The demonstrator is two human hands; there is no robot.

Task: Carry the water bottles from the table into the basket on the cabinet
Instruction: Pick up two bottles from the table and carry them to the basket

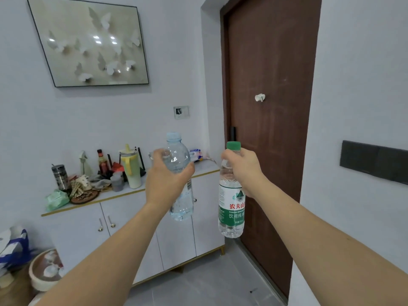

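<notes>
stage: mid-carry | left hand (166, 177) grips blue-capped bottle (179, 173) | right hand (241, 171) grips green-capped bottle (231, 202) | both aloft facing cabinet (123, 214) at 11 o'clock | basket unseen | left: placing both

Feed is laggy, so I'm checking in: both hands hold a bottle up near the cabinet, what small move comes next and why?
Probably keep walking toward the cabinet. The left hand grips the blue-capped bottle, the right hand the green-capped bottle, both in mid-air, and no basket is visible yet.
</notes>
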